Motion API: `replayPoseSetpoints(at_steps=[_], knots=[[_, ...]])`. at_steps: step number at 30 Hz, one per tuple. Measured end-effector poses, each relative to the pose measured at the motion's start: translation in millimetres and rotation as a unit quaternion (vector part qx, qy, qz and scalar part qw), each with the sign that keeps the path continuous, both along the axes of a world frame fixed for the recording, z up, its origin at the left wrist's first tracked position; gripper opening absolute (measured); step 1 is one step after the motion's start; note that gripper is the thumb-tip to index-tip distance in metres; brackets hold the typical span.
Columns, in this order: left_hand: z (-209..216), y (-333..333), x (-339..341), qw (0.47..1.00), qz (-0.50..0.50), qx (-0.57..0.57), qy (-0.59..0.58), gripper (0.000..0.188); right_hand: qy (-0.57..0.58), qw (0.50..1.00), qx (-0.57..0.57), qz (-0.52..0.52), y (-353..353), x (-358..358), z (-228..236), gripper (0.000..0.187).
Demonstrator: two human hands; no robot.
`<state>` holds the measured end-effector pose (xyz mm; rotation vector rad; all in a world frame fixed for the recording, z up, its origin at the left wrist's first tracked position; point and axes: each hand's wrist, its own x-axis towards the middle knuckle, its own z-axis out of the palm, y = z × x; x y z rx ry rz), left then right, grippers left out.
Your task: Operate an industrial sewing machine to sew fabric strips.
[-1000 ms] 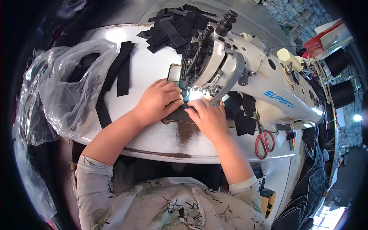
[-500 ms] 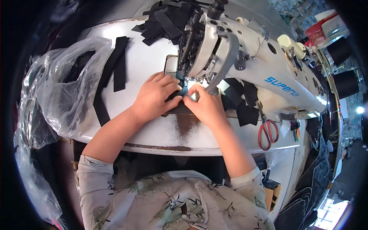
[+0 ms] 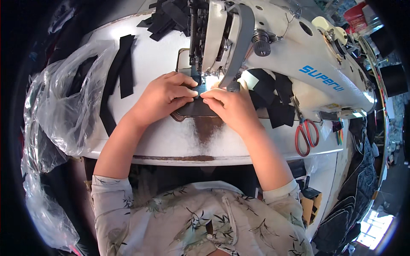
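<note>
The white sewing machine (image 3: pixel 294 55) stands over the table, its needle area lit brightly. A small dark fabric piece (image 3: pixel 201 88) lies just in front of the presser foot. My left hand (image 3: pixel 160 97) comes from the left, with its thumb and fingertips closed on the fabric's left edge. From the right, my right hand (image 3: pixel 234 107) has its thumb and forefinger together at the fabric's right edge, close to the needle. My fingers partly hide the piece, so its full shape does not show.
Black fabric strips (image 3: pixel 124 64) and a clear plastic bag (image 3: pixel 68 106) lie at left. A heap of black pieces (image 3: pixel 168 19) is behind. Right of my hand are black pieces (image 3: pixel 273 98) and red-handled scissors (image 3: pixel 306 137). The white table's edge (image 3: pixel 183 160) is chipped.
The view has shifted, so the machine sits higher in the picture. My thumbs, earlier close together over the fabric, are now farther apart, and more of the fabric shows between my hands.
</note>
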<state>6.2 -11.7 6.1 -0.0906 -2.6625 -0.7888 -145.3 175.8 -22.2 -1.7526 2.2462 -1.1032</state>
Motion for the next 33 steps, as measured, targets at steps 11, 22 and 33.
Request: replayPoseSetpoints(at_steps=[11, 22, 33], knots=[[-2.2, 5.5, -1.1, 0.998, 0.000, -0.040, 0.052, 0.013, 0.166, 0.986, -0.021, -0.008, 0.7, 5.3, 12.7, 0.011], [-1.2, 8.8, 1.7, 0.996, 0.013, -0.065, 0.064, 0.023, 0.094, 0.994, 0.048, -0.007, 11.7, 9.6, 23.2, 0.019], [-10.1, 10.1, -0.7, 0.988, 0.056, -0.111, 0.087, 0.031, 0.105, 0.992, 0.058, -0.036, 10.8, 13.6, 14.6, 0.029]])
